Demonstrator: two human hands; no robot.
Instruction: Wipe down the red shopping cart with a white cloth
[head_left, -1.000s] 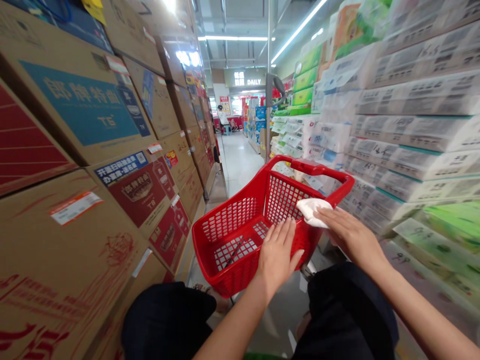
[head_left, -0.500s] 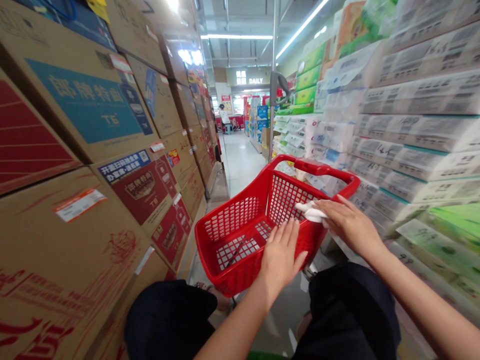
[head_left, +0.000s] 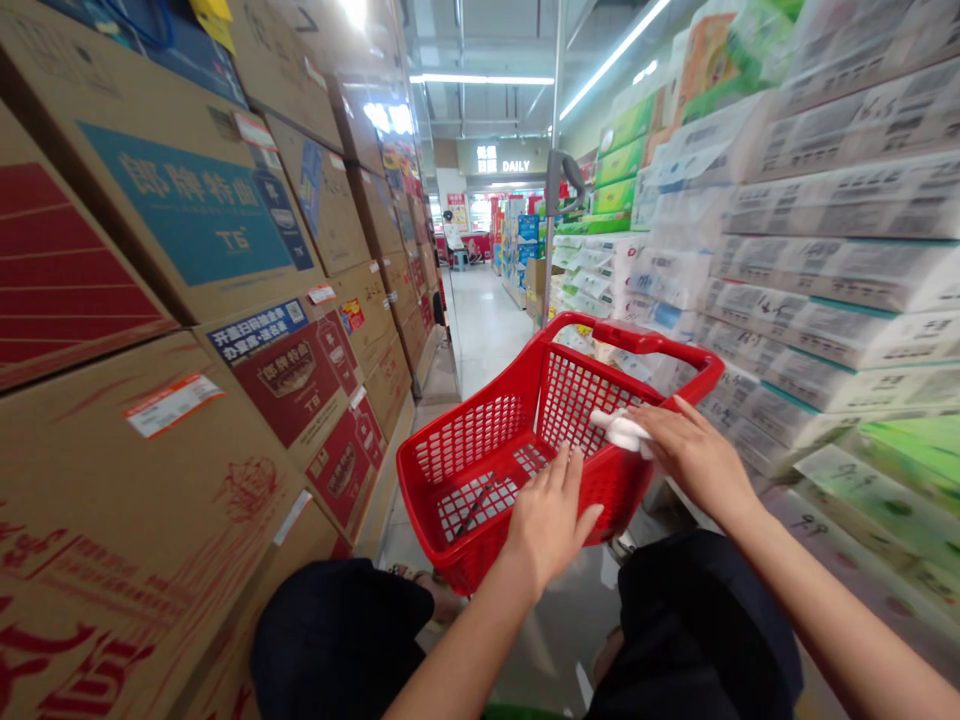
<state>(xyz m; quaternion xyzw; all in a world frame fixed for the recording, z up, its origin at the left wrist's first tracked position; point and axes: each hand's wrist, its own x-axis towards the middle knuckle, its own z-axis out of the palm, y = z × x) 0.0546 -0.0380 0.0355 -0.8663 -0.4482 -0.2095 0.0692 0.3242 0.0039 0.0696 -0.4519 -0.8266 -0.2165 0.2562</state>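
Note:
A red plastic shopping basket (head_left: 480,410) with latticed walls and a raised handle stands between my knees, tilted in view. My right hand (head_left: 686,445) presses a crumpled white cloth (head_left: 626,430) against the basket's upper right rim, fingers closed over it. On the near side rim rests my left hand (head_left: 551,510), its fingers stretched out and thumb apart, holding nothing. Through the mesh floor of the basket a dark bar shows. The underside of the basket is mostly hidden.
Stacked cardboard cartons (head_left: 202,210) wall the left side. Packs of wrapped tissue paper (head_left: 840,260) pile up on the right. A grey hooked handle on a metal pole (head_left: 555,185) rises behind the basket. Farther down the aisle, a person (head_left: 454,235) sits on a stool.
My left hand has slid slightly left and down along the basket's near rim. The right hand and cloth stay at nearly the same spot, and the view has shifted a little.

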